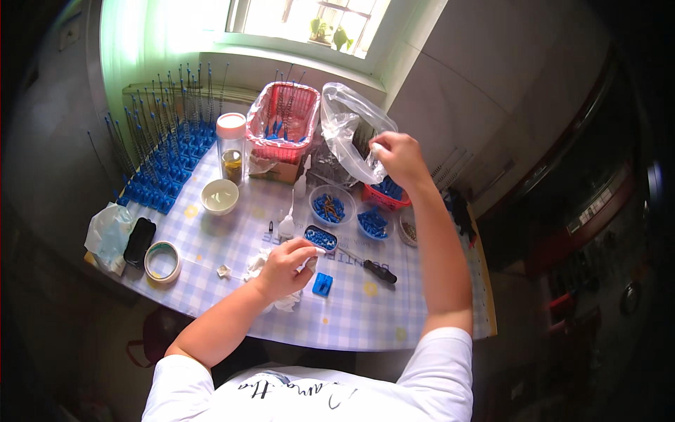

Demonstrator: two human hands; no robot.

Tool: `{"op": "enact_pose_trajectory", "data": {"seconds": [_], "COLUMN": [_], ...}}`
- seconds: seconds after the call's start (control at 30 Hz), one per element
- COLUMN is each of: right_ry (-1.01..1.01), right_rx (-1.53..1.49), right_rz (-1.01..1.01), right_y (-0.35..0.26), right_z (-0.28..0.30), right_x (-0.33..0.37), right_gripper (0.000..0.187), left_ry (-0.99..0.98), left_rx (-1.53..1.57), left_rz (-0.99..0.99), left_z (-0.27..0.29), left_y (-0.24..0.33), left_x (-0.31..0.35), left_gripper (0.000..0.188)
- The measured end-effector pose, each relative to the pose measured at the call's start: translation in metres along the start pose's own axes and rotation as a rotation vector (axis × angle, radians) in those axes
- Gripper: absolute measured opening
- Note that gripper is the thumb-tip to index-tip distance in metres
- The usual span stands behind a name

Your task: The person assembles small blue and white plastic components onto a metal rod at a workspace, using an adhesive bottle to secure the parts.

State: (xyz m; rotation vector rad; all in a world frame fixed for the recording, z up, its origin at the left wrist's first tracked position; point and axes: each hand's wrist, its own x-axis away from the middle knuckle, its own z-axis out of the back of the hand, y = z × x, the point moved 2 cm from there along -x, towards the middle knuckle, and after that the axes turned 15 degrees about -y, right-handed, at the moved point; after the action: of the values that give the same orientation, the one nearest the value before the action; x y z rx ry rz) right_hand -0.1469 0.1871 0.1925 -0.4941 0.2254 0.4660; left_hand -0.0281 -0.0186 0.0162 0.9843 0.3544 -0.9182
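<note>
My left hand (285, 269) is over the near middle of the table, fingers curled together and white coverings on the fingertips. Anything pinched there is too small to make out. Just right of it lies a small blue plastic base (323, 284). Farther right, my right hand (401, 160) reaches up to a clear plastic bag (342, 133), at its right edge. Its fingers are closed, also with a white fingertip; what they grip is hidden. Between the hands stands a small dark-rimmed tray (320, 239) of blue and white pieces, with a black-handled screwdriver (380, 271) beside it.
Round tubs (332, 205) and a red basket (385, 197) hold blue parts. Rows of blue bases with upright wires (165, 158) fill the left back. A pink basket (283, 116), a lidded jar (231, 148), a bowl (220, 197), tape (162, 261) and crumpled tissue (257, 264) stand around.
</note>
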Motion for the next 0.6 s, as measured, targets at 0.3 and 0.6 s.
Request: {"op": "enact_pose_trajectory", "data": {"seconds": [0.3,0.6], "right_ry": [-0.466,-0.353], "right_rx": [0.311,0.326], "right_rz": [-0.648,-0.686], "right_y": [0.084,0.134], "right_z": [-0.077,-0.115], "right_x": [-0.096,-0.094], "right_gripper": [0.029,0.028], "left_ry": [0.000,-0.005], "left_rx": [-0.050,-0.078], "left_rz": [-0.056,-0.126], "left_z": [-0.001,-0.005], "left_y": [-0.004,0.000], "left_x": [-0.001,-0.006], "left_gripper": [0.029,0.028]}}
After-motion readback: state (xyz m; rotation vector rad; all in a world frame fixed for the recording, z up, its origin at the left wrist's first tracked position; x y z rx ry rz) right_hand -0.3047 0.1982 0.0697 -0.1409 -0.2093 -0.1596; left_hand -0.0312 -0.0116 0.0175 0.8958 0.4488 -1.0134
